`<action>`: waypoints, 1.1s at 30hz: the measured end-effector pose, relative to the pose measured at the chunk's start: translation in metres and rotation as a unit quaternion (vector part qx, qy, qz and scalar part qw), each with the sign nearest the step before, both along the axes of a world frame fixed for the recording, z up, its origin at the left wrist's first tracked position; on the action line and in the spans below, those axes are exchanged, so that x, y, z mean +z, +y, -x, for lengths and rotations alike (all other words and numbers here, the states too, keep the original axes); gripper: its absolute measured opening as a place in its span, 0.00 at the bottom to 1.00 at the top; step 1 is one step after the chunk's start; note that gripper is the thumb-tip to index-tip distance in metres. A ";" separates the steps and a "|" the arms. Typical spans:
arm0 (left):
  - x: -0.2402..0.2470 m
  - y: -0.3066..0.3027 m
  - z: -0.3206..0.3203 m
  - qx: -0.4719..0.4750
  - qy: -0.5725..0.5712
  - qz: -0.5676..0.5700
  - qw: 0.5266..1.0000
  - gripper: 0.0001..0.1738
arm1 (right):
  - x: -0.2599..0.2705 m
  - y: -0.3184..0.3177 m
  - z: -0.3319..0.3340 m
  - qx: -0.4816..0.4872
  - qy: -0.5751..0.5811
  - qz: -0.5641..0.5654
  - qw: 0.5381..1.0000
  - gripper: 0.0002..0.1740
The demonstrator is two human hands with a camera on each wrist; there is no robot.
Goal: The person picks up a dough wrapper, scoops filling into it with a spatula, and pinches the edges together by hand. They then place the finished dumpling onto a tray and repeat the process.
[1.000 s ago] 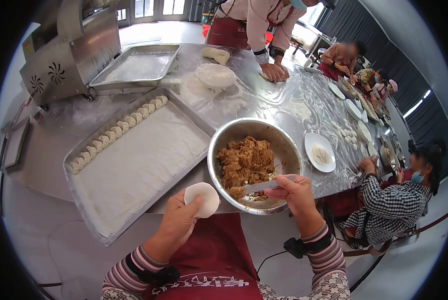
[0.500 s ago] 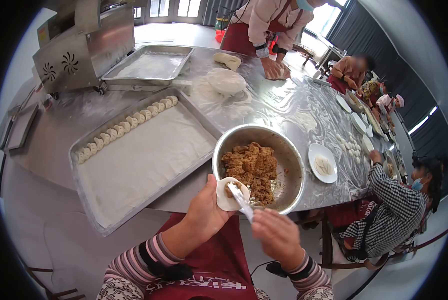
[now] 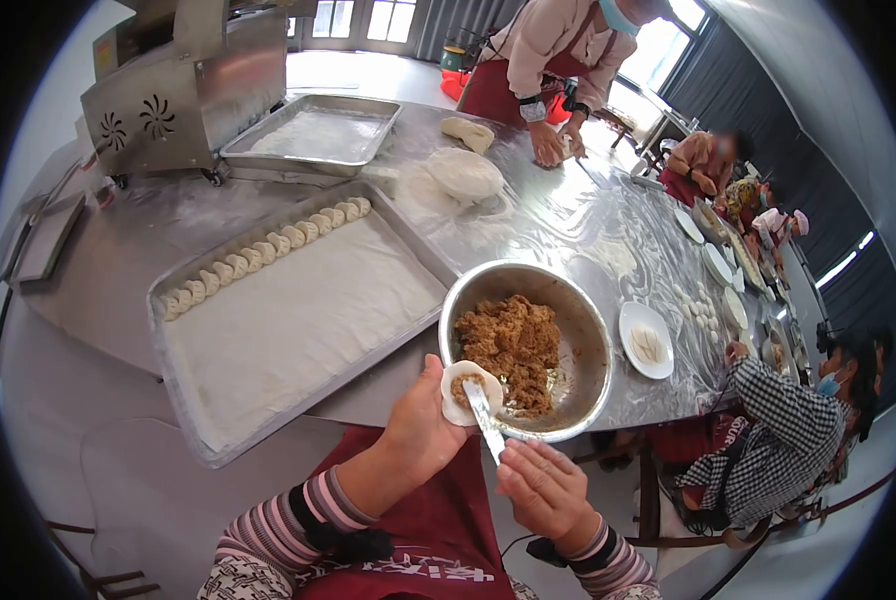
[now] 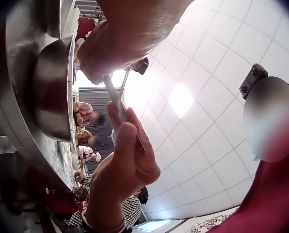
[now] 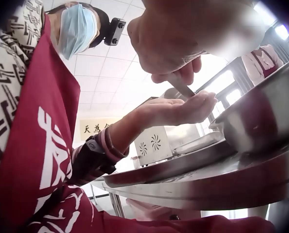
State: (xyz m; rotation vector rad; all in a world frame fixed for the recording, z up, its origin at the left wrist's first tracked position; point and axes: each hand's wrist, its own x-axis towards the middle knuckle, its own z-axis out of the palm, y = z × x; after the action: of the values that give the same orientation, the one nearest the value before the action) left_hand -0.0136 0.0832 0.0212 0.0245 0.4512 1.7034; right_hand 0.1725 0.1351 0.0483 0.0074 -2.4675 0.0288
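In the head view the left hand [image 3: 416, 432] holds a round white wrapper [image 3: 457, 408] near the bowl's front left rim. Brown filling lies on the wrapper's middle. A flat metal spatula [image 3: 484, 418] touches that filling, its lower end pinched by the right hand [image 3: 546, 490]. The steel bowl [image 3: 596, 405] holds a mound of brown filling [image 3: 513, 345]. In the left wrist view the spatula [image 4: 113, 92] slants between both hands; in the right wrist view the left hand [image 5: 183, 110] lies palm up below the right hand [image 5: 168, 39].
Left of the bowl lies a large lined tray [image 3: 298, 350] with a row of pleated dumplings [image 3: 253, 258]. Behind are a floured tray [image 3: 313, 132], dough [image 3: 465, 174] and a steel machine [image 3: 183, 100]. A white plate [image 3: 645, 340] stands right of the bowl. Other people work around the table.
The left hand has brought the wrapper from the tray side to the bowl's rim. The spatula has moved from the bowl onto the wrapper, leaving filling there.
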 end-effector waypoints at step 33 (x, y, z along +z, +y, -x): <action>0.000 -0.026 0.015 -0.126 0.072 -0.007 0.989 0.41 | 0.023 0.046 0.012 -0.063 0.146 0.695 0.702 0.10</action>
State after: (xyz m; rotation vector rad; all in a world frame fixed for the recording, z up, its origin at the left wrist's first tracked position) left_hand -0.0291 0.0575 0.0216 0.2081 0.5210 1.4618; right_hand 0.1606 0.1809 0.0714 -0.7324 -1.5545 1.6455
